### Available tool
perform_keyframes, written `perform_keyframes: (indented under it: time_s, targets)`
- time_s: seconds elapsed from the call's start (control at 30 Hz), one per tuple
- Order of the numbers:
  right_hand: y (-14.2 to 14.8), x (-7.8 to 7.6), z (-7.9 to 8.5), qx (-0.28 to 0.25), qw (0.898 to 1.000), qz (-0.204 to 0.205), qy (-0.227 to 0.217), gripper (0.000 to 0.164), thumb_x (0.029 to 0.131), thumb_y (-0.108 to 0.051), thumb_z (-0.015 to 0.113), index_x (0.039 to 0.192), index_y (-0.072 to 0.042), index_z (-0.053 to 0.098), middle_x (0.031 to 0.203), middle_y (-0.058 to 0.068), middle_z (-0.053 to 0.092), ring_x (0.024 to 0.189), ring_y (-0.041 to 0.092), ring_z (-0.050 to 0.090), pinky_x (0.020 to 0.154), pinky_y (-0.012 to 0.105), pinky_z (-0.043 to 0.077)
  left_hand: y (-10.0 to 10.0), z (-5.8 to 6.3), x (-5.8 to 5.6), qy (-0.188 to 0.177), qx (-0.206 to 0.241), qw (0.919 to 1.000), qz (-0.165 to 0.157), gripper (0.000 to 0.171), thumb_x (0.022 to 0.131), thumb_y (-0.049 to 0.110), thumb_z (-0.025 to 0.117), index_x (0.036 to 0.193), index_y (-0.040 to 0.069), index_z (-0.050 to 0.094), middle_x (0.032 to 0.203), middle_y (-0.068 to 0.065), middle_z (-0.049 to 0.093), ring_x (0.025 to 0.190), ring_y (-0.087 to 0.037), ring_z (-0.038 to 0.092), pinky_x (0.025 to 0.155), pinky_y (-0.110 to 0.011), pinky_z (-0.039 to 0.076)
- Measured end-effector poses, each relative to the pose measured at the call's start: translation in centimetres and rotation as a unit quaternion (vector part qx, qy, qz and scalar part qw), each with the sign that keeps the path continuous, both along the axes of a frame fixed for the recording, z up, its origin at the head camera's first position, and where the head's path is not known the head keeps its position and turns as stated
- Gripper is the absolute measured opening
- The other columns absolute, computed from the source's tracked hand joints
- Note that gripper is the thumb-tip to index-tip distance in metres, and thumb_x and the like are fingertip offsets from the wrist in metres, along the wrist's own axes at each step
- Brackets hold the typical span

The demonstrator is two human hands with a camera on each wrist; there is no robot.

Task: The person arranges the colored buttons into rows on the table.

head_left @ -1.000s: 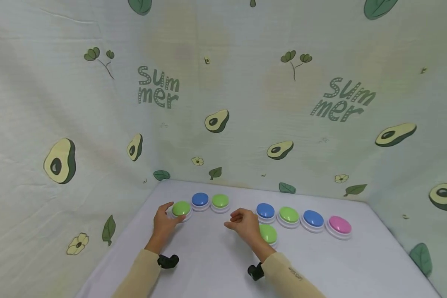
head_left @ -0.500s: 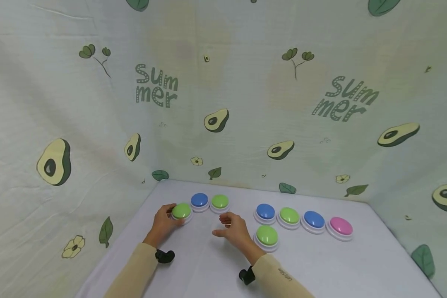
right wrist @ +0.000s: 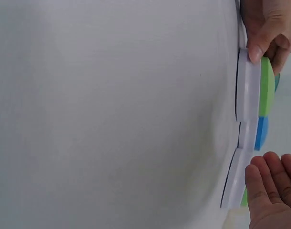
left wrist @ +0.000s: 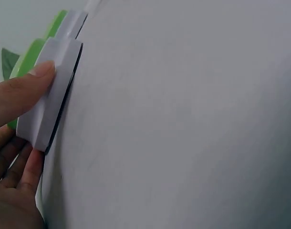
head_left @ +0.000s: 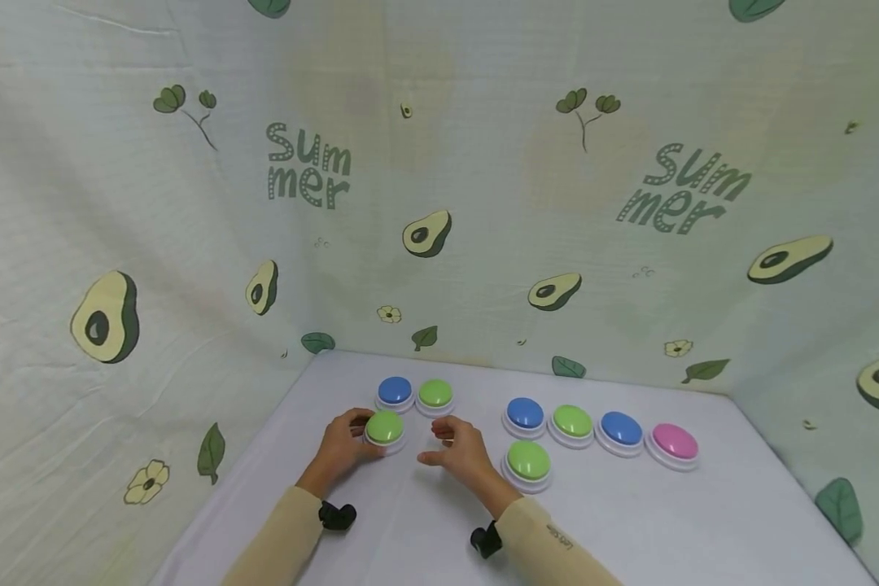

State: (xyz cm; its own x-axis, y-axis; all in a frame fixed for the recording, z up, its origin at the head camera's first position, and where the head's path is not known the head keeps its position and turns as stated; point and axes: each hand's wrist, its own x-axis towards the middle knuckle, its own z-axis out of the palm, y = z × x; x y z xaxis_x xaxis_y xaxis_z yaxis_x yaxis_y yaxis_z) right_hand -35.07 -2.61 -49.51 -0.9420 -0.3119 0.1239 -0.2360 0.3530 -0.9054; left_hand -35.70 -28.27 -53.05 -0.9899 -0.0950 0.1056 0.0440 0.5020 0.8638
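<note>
Left hand: the left hand (head_left: 340, 447), low and left of centre in the head view, grips the white base of a green button (head_left: 384, 426) between thumb and fingertips (left wrist: 40, 71); the button sits on the table just below the back pair.
Right hand: the right hand (head_left: 457, 449) hovers low at centre, fingers loosely spread, holding nothing.
Risk, grip: the hold is only on the thin rim, so the button may slip or tip.
Risk, neighbours: a push upward in frame may knock the blue button (head_left: 395, 391) or the green back button (head_left: 435, 393) askew.
Risk, sleeve: the right forearm lies beside the lone green button (head_left: 528, 460) and may nudge it.
Surface: a pale tablecloth (head_left: 630, 521), smooth.
Further back: a row of blue, green, blue and pink buttons (head_left: 601, 427) at centre right.
Room: avocado-print curtains (head_left: 439, 163) fill the upper frame.
</note>
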Motion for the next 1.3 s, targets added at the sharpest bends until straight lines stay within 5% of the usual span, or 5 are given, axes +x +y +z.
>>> perform_keyframes:
  time_s: [0.37, 0.77, 1.3]
  targets:
    - [1.1, -0.2, -1.3, 0.021, 1.000, -0.010, 0.018, 0.062, 0.071, -0.002, 0.094, 0.125, 0.009, 0.065, 0.122, 0.023, 0.071, 0.117, 0.041, 0.067, 0.103, 0.049, 0.056, 4.5, -0.5, 0.6, 0.011, 0.022, 0.9949, -0.098, 0.069, 0.066, 0.000, 0.099, 0.127, 0.001, 0.065, 0.122, -0.012, 0.068, 0.119, -0.034, 0.066, 0.104, -0.041, 0.056]
    - [1.9, -0.4, -1.7, 0.060, 0.997, -0.039, 0.038, 0.065, 0.069, 0.000, 0.096, 0.126, 0.010, 0.065, 0.123, 0.027, 0.070, 0.116, 0.043, 0.068, 0.102, 0.052, 0.056, 7.0, -1.0, 0.8, 0.017, 0.019, 0.9941, -0.106, 0.067, 0.068, 0.001, 0.098, 0.127, 0.002, 0.066, 0.121, -0.012, 0.068, 0.117, -0.033, 0.067, 0.101, -0.037, 0.058]
    - [2.1, -0.5, -1.9, 0.056, 0.997, -0.047, 0.016, 0.063, 0.069, -0.007, 0.098, 0.124, 0.006, 0.069, 0.119, 0.022, 0.073, 0.113, 0.037, 0.070, 0.102, 0.053, 0.056, 6.8, -0.3, 1.4, 0.023, 0.049, 0.9926, -0.109, 0.064, 0.070, 0.002, 0.097, 0.127, -0.001, 0.068, 0.122, -0.015, 0.070, 0.120, -0.037, 0.066, 0.104, -0.040, 0.057]
